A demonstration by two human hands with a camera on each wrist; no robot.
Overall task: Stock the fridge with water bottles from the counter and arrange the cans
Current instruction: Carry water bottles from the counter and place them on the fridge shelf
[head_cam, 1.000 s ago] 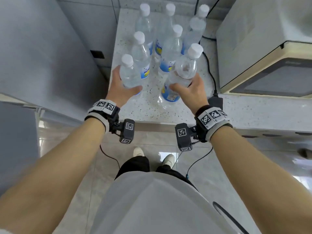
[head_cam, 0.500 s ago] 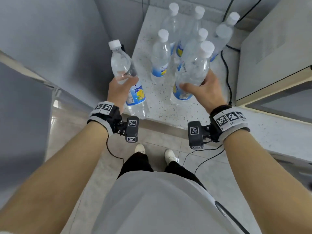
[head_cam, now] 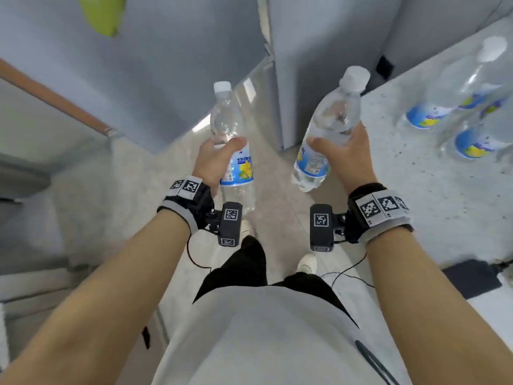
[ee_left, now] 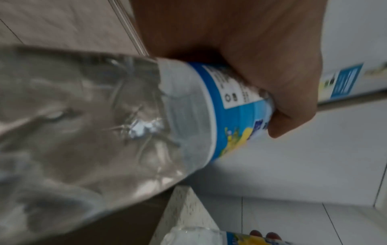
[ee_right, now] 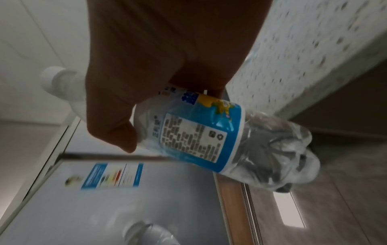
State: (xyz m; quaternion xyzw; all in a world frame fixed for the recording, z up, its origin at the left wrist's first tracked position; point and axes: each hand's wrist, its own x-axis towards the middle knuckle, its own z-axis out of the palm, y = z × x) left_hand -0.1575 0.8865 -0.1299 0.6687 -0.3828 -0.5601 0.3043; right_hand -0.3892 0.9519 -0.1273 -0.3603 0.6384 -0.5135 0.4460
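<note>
My left hand (head_cam: 215, 159) grips a clear water bottle (head_cam: 236, 173) with a white cap and a blue and yellow label; it is held upright over the floor. In the left wrist view that bottle (ee_left: 117, 119) fills the frame under my left hand (ee_left: 272, 86). My right hand (head_cam: 345, 155) grips a second water bottle (head_cam: 330, 126), tilted, off the edge of the speckled counter (head_cam: 416, 190). The right wrist view shows this bottle (ee_right: 209, 137) under my right hand (ee_right: 134, 99). The grey fridge (head_cam: 138, 65) stands ahead, doors closed. No cans are visible.
Several more water bottles (head_cam: 458, 101) stand blurred on the counter at the right. A green object (head_cam: 101, 13) sits on the fridge at top left. A black box (head_cam: 472, 279) lies at the counter's near edge. Tiled floor (head_cam: 266, 190) lies between fridge and counter.
Both bottles have been lifted off the counter and carried left, away from the other bottles. My view has swung left toward the fridge, so the counter now lies at the right.
</note>
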